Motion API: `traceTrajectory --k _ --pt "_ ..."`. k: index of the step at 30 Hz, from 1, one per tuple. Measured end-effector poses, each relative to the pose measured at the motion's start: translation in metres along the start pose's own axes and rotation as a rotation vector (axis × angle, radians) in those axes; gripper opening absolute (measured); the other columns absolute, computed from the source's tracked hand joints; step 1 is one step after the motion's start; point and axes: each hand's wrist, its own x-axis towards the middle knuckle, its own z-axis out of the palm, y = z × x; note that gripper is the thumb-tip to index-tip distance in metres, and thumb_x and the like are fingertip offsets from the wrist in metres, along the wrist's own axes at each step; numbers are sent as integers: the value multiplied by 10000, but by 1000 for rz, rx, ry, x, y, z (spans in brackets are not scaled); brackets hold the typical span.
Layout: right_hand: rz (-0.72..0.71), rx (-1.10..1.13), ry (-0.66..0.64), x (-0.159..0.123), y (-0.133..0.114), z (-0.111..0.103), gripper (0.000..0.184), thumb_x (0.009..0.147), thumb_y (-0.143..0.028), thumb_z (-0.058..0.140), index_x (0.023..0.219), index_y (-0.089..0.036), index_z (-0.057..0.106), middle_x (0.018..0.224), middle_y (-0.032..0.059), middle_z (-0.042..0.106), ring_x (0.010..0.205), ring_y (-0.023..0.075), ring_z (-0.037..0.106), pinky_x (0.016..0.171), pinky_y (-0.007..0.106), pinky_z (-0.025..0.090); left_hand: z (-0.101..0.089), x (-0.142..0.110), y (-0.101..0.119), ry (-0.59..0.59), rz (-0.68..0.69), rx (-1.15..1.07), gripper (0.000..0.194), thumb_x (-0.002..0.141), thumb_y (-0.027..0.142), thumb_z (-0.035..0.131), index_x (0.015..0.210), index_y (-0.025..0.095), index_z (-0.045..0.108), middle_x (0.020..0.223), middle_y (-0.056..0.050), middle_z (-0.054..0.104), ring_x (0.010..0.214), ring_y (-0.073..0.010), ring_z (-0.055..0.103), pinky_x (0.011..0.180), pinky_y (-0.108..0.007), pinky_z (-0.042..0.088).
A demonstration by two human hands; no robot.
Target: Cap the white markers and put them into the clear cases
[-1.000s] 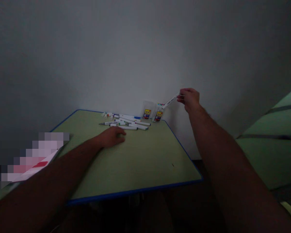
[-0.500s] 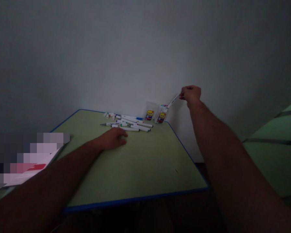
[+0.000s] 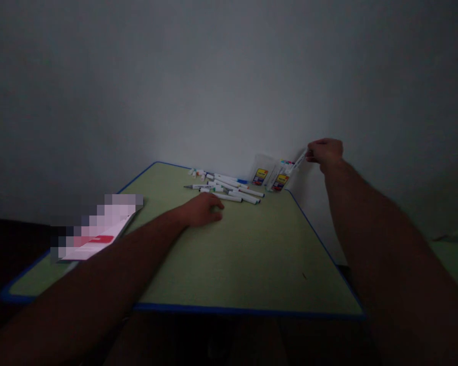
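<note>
- In my head view, the right hand (image 3: 325, 152) pinches a white marker (image 3: 299, 161) near its upper end, thumb and fingers closed on it.
- The white marker is slim and straight, with dark lettering along its pale barrel; I find the print too small and dim to read.
- It slants down to the left, its lower end at the top of a clear container (image 3: 280, 180); I cannot tell whether the tip is inside.
- That container has a yellow, red and blue label, and coloured ends show at its mouth.
- Just beside it I see a 2nd container (image 3: 260, 176), also clear, with a similar label.
- The left hand (image 3: 203, 209) is released, resting on the desk (image 3: 259, 259) with its fingers loosely curled.
- Just beyond those fingers lie loose markers (image 3: 234, 195), white-barrelled too, some with blue, green or dark ends; 1 at the left shows a grey pointed tip.
- Small white pieces (image 3: 198, 174) sit behind them, near the wall (image 3: 213, 76).
- The desk is pale green, edged in blue; a flat pink-and-red item (image 3: 105, 239) lies at its left, partly pixelated.
</note>
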Motion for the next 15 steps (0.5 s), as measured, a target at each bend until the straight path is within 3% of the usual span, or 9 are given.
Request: traceTrajectory --k 5,15 --pt "19 -133 19 -1 11 8 62 721 -81 716 774 -108 697 596 41 617 507 132 594 431 222 503 2 0 -2 18 -14 -4 370 835 345 643 1136 143 717 1204 -137 701 1139 -254 626 1035 -373 424" --pt "11 -389 -113 3 34 16 134 719 -171 744 840 -116 755 587 37 620 498 118 542 445 211 447 -1 -1 0 17 -19 -34 359 834 350 630 1130 167 715 1192 -120 708 1128 -241 632 1034 -379 430"
